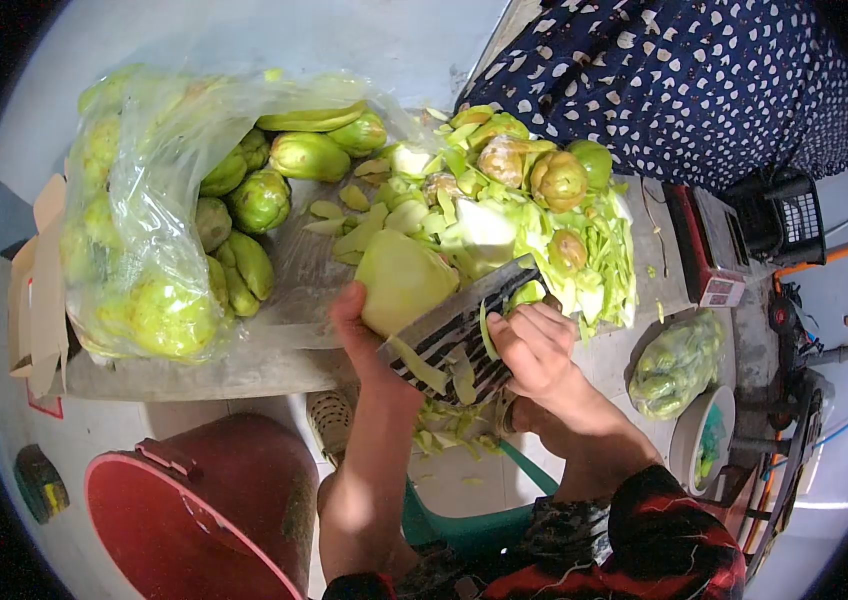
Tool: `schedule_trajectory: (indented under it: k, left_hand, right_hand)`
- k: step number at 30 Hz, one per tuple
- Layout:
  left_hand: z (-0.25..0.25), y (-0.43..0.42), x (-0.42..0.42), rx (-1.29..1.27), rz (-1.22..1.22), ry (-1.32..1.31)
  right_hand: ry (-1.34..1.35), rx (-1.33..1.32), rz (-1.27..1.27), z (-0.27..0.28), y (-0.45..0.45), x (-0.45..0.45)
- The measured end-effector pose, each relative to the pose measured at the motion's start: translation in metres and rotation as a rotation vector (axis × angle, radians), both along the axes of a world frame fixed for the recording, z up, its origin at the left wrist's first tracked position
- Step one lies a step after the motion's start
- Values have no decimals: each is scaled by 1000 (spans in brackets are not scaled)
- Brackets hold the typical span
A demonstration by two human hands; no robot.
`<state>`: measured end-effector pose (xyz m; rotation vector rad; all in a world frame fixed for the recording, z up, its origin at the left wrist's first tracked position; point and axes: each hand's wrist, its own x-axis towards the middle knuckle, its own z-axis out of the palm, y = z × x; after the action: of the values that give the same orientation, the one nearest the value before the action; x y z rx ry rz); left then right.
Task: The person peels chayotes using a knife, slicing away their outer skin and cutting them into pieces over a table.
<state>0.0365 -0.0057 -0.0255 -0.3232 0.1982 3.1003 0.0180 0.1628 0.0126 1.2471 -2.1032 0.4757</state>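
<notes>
My left hand [357, 328] is closed around a large, pale green peeled chayote [402, 282], which it holds above the table's near edge. My right hand [536, 350] is wrapped round what looks like a wide-bladed knife [456, 335] with a dark striped face. Its blade slants across in front of the chayote, close to or touching it; the handle is mostly hidden by my fingers. Thin strips of peel [416, 365] cling to the blade. Just beyond lies a heap of green peelings [599, 255], with several brownish chayotes [559, 180] on top.
A clear plastic bag [149, 200] of whole green chayotes [309, 156] covers the table's left side. Below stands a red bucket [194, 510]. Another filled bag [679, 365] and a white pail [701, 440] are on the right floor. A person in a dotted dark garment [664, 85] is opposite.
</notes>
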Motion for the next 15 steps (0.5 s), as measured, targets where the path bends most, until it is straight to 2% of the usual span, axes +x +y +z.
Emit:
schedule_trajectory:
  k: [2, 5, 6, 13, 15]
  left_hand:
    - [0, 2, 1, -16, 20, -21]
    - [5, 1, -1, -47, 79, -71]
    - [7, -1, -4, -64, 126, -93]
    - [10, -9, 0, -104, 75, 47]
    - [9, -7, 3, -71, 63, 16]
  right_hand:
    - [-7, -1, -1, -1, 1, 0]
    - [-253, -2, -132, -12, 11, -6]
    - [-247, -3, -130, -9, 11, -6]
    - [-291, 6, -142, 1, 12, 0]
    - [-438, 43, -267, -3, 16, -6]
